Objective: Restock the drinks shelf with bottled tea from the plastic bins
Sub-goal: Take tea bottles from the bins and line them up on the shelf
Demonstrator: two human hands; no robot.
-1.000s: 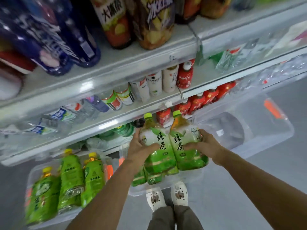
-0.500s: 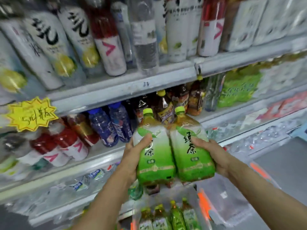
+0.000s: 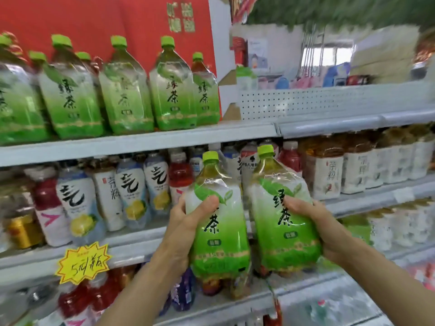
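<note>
I hold two large green tea bottles upright side by side in front of the shelves. My left hand grips the left bottle around its middle, thumb across the label. My right hand grips the right bottle from its right side. Both have lime-green caps and green-and-white labels. Above, on the top shelf, stands a row of the same green tea bottles against a red backing. The plastic bins are out of view.
The middle shelf behind the held bottles carries white, red and yellow drink bottles. A yellow starburst price tag hangs at lower left. A white perforated shelf back lies to the upper right, with boxed drinks below it.
Both hands have lifted the two bottles up from the bin at floor level. My view has tilted upward, so the top shelf with green tea now shows and the bins have dropped out of sight.
</note>
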